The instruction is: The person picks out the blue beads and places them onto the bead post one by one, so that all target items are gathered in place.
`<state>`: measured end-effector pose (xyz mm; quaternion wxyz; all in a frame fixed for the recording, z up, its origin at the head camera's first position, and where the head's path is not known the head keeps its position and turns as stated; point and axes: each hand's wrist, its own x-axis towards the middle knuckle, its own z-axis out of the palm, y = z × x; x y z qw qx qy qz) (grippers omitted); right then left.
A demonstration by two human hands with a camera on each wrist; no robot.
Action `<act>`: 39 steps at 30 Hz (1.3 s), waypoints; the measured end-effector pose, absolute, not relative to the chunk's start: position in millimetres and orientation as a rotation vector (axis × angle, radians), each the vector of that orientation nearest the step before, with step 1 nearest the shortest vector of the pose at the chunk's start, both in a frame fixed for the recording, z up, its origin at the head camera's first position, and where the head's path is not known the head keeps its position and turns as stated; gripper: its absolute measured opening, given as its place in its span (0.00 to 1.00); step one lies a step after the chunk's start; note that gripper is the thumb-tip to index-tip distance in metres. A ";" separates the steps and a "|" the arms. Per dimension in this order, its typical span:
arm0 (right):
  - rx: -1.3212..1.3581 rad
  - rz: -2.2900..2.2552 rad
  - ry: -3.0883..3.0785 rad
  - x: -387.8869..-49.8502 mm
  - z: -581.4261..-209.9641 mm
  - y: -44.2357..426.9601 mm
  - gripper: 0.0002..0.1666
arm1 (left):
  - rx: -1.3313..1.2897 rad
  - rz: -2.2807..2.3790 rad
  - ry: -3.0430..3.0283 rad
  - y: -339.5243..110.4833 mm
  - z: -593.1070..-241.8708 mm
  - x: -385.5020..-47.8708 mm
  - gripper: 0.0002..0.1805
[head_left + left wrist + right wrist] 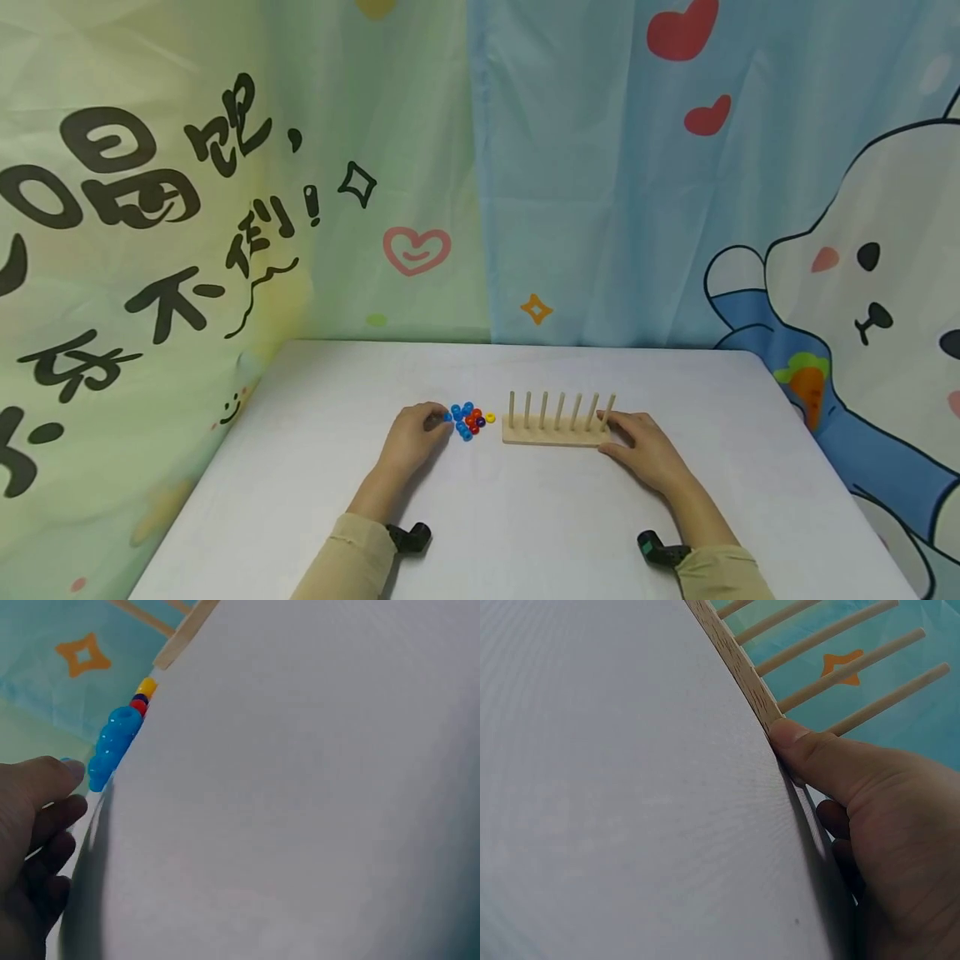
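Note:
Blue, red, dark and yellow beads lie in a loose cluster (pixel 467 421) on the table. At its left edge the left hand (pixel 412 437) has thumb and forefinger at a blue bead (pixel 447 417); in the left wrist view a sliver of blue shows behind the thumb of that hand (pixel 37 817), and it looks pinched. To the right of the beads stands a wooden base (pixel 555 437) with a row of several upright pegs (pixel 559 406). The right hand (pixel 651 454) grips its right end, the thumb in front and fingers behind; the right wrist view shows the thumb on the base (pixel 739 664).
A white-covered table (pixel 525 517) carries the beads and the base. Behind it hangs a printed curtain (pixel 555 167) with hearts, writing and a cartoon animal. Each wrist wears a small black camera, the left (pixel 409 538) and the right (pixel 662 550).

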<state>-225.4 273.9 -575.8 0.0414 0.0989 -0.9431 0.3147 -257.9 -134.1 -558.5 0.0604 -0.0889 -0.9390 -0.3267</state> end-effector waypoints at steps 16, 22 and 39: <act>0.309 0.986 -2.873 -225.9 -574.7 276.5 0.33 | -0.368 -1.114 -2.778 -126.7 -520.4 -265.2 0.13; 0.300 0.978 -2.876 -225.1 -575.3 276.2 0.34 | -0.391 -1.197 -2.761 -113.9 -506.4 -266.3 0.14; 0.316 1.003 -2.866 -224.7 -577.6 274.5 0.34 | -0.581 -1.276 -2.699 -75.4 -487.4 -269.2 0.15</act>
